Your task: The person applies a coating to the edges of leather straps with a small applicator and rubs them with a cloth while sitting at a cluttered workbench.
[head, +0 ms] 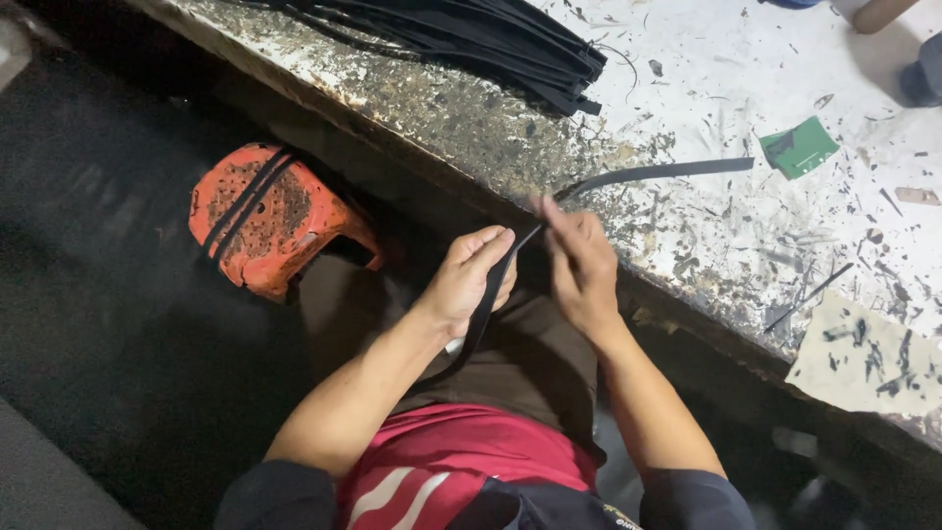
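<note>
Two hands meet on one long black strip [628,177] at the table's near edge. The left hand [471,280] has its fingers curled shut around the strip, which runs down past the wrist toward the lap. The right hand [579,265] pinches the same strip between thumb and fingertips, fingers close together, just beside the left hand. Beyond the right hand, the strip lies flat across the table [706,59], a white top heavily stained and scratched. Farther along the table from the strip rests a bundle of black strips [471,34]; a small green piece [800,147] lies just past the strip's far end. Left of the hands, below the table edge, sits an orange stool [265,216] on a dark floor.
</note>
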